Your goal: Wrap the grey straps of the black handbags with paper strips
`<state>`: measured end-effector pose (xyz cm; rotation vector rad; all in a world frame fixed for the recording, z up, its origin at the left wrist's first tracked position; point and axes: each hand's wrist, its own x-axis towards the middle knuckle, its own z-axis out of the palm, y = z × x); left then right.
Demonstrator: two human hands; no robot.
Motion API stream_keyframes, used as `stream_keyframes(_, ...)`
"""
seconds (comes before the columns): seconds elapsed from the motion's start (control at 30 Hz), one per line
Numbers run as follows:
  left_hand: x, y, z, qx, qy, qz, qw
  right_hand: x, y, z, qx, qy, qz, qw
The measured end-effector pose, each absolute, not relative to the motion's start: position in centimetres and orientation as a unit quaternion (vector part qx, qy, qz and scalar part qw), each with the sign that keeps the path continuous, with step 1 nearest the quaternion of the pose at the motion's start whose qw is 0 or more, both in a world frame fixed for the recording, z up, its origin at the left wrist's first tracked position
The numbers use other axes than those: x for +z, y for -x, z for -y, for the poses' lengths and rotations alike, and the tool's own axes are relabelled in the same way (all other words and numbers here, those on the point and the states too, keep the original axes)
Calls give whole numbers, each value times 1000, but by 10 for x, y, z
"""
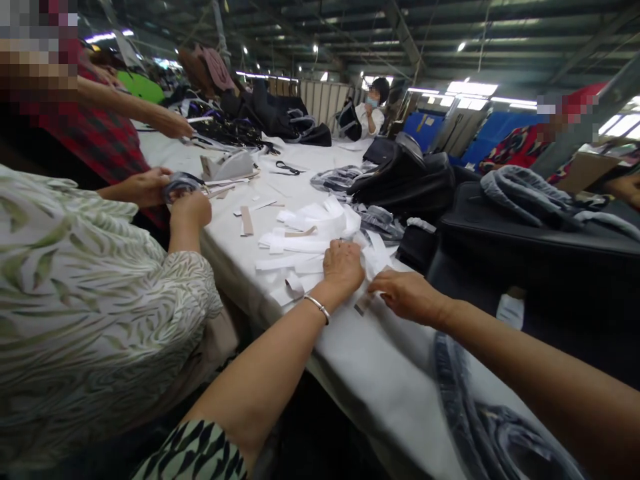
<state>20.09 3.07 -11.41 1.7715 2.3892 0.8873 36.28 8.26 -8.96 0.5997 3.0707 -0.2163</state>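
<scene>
1. Loose white strips (320, 217) lie in a heap on a white-covered table (400, 387), spreading from nine round to twelve o'clock of the wearer's left hand (344, 268).
2. They look thin and very light, with some curling, so they probably bend easily, crease under pressure and slide over one another. An end or edge, pinched between thumb and fingertip, seems the surest hold.
3. A short grey-brown strip (362, 305) lies between the two hands, at about five o'clock of the left; it looks flatter and slightly stiffer.
4. The left hand, a silver bracelet (319, 309) at its wrist, is curled nearly closed over the heap's near edge. Its fingertips are hidden, so what it grips cannot be told.
5. The right hand (407, 293), at three to four o'clock of the left, is half bent, fingertips at the grey-brown strip; whether they pinch it is unclear.
6. A black bag (545, 247) sits towards two o'clock; scissors (289, 168) lie at eleven.
</scene>
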Motion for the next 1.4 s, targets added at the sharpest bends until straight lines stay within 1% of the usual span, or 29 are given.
stream_keyframes(0.03, -112, -200, -27, 303, -570, -763, -3, -89, -365, -72, -24, -134, -990, 25)
stream_keyframes(0.1, -109, -198, -16, 352, -562, -747, -46, -88, -365, -56, 24, -65, -996, 51)
stream_keyframes(0.2, -108, -196, 8, 427, -549, -715, -76, -86, -358, -50, 53, -51, -994, 81)
stream_keyframes(0.27, -109, -195, 26, 463, -542, -699, -64, -85, -352, -54, 40, -75, -992, 97)
stream_keyframes(0.37, -113, -197, 50, 474, -524, -707, 5, -85, -343, -64, 1, -119, -987, 104)
stream_keyframes(0.5, -120, -205, 65, 395, -536, -736, 121, -88, -337, -68, -5, -142, -985, 95)
stream_keyframes(0.57, -122, -209, 65, 383, -530, -731, 194, -89, -339, -66, -1, -146, -986, 79)
stream_keyframes(0.7, -117, -216, 61, 409, -477, -714, 309, -85, -356, -48, 18, -170, -985, 9)
stream_keyframes(0.77, -111, -219, 63, 410, -459, -702, 359, -79, -369, -33, 43, -159, -984, -66)
stream_keyframes(0.8, -108, -221, 65, 419, -445, -680, 404, -77, -375, -24, 61, -136, -982, -116)
stream_keyframes(0.9, -97, -233, 80, 478, -401, -524, 579, -71, -397, 5, 114, -54, -956, -264)
stream_keyframes(0.97, -92, -246, 91, 506, -382, -430, 643, -69, -414, 26, 116, -49, -940, -316)
stream_keyframes(1.0, -90, -253, 96, 510, -388, -421, 642, -67, -424, 37, 107, -62, -936, -330)
stream_keyframes(1.07, -88, -266, 105, 492, -429, -463, 600, -61, -447, 56, 85, -96, -928, -350)
stream_keyframes(1.1, -86, -273, 109, 474, -467, -499, 555, -56, -460, 66, 81, -114, -923, -359)
stream_keyframes(1.17, -83, -286, 116, 412, -570, -570, 425, -45, -486, 83, 100, -158, -916, -355)
stream_keyframes(1.23, -78, -300, 123, 333, -683, -585, 284, -36, -512, 97, 128, -218, -917, -310)
stream_keyframes(1.3, -74, -315, 128, 270, -770, -548, 185, -34, -534, 109, 116, -281, -927, -221)
stream_keyframes(1.37, -71, -331, 131, 236, -820, -500, 149, -40, -554, 121, 55, -347, -926, -137)
stream_keyframes(1.4, -70, -339, 131, 227, -833, -482, 150, -45, -563, 127, 19, -381, -917, -115)
